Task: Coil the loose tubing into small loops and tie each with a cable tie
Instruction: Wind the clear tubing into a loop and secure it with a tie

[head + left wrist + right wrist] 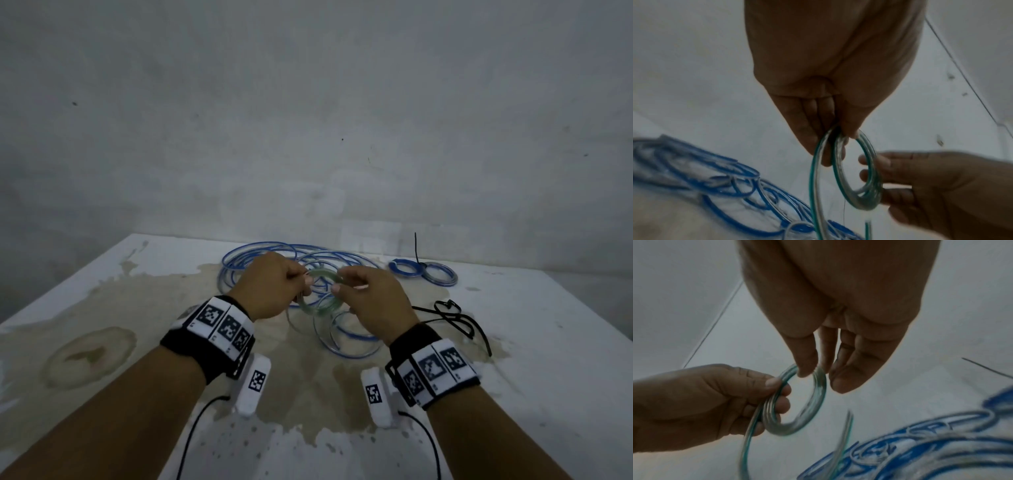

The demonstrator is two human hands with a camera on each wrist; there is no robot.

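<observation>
Hands: left hand (270, 287) and right hand (371, 297) each pinch opposite sides of the small coil of clear green-striped plastic tubing (857, 175), held above the stained white table (102, 308).
Blue-striped loose tubing (274, 260): heaped behind.
Handling: light, springy, likely slippery; grip across all turns.
Black cable ties (455, 317): right, on table.

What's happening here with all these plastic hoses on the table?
A person is winding green-striped clear tubing into a small coil above a stained white table. The left hand grips one side of the coil, and the right hand pinches the other. This coil has no tie on it yet. Behind lies a loose pile of blue tubing; two small coils, already bound, sit at the back right, with black cable ties nearby.
</observation>
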